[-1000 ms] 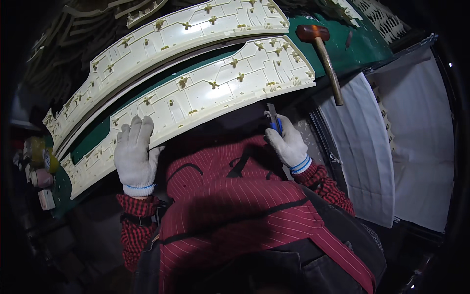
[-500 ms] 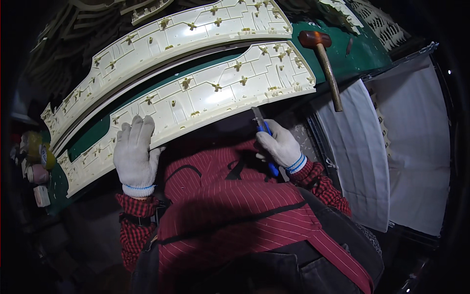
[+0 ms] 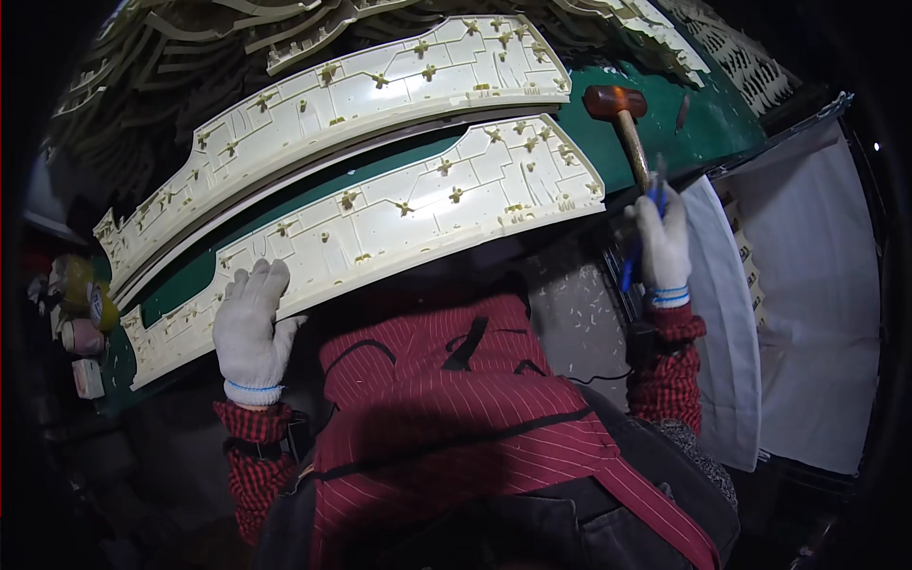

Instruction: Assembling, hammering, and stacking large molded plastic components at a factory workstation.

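A long cream plastic moulded panel point(image 3: 399, 218) with ribs and small clips lies on the green workbench point(image 3: 703, 114). My left hand point(image 3: 249, 328), in a white knit glove, rests flat on its near left edge. A second similar panel point(image 3: 361, 85) lies behind it. My right hand point(image 3: 662, 245), also gloved, is raised at the bench's right end and grips a thin blue-handled tool point(image 3: 638, 249). It is just below the handle of a wooden mallet point(image 3: 622, 119) that lies on the bench.
Stacks of more cream panels point(image 3: 237, 24) fill the back. Tape rolls and small items point(image 3: 76, 313) sit at the left end. White curved sheets point(image 3: 731, 313) and a pale bin stand at the right. My red striped shirt fills the foreground.
My right hand has moved with the blue tool from the panel's near edge out to the right, toward the mallet handle. My left hand has stayed on the panel.
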A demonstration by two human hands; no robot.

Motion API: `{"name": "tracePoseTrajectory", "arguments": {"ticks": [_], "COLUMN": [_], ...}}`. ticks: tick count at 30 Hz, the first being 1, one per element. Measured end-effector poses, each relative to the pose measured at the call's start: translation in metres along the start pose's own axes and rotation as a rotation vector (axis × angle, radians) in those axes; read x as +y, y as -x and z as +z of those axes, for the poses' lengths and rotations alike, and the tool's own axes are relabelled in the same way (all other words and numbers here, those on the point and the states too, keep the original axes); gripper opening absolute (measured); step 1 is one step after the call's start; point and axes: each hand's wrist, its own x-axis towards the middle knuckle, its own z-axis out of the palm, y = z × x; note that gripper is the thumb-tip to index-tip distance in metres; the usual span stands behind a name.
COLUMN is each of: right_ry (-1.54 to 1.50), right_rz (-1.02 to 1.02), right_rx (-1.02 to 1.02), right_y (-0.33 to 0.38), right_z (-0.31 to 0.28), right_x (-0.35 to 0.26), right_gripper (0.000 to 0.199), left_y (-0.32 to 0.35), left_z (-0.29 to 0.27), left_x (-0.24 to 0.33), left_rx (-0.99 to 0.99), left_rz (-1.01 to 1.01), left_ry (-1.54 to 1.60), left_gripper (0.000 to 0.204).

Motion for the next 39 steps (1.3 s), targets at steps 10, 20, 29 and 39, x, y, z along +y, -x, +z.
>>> {"name": "tracePoseTrajectory", "arguments": {"ticks": [10,20,29,39], "right_ry": [0.677,0.262,0.54,0.498], "right_rz": [-0.059,-0.981,-1.117,-1.401], "right_rx": [0.21,-0.589,-0.741,0.08], "right_y": [-0.308,-0.005,-0.005,-0.017], "right_z": [-0.156,0.057,0.085,0.125], "right_x": [0.14,-0.034,-0.026,-0.06], "right_gripper": [0.063,0.047,0.039,0.04], "left_y": [-0.025,-0.023,0.043,-0.013], "left_z": [-0.005,-0.004,-0.023,-0.042], "left_x": [0.029,0.028,-0.03,-0.065], "left_rx": [-0.065,0.0,0.045,0.552], "left_rz": [-0.084,-0.005,-0.126,0.048], "left_ry": [-0.001,0.014,0.006,-0.218], "left_gripper": [0.068,0.067,0.064,0.058]}}
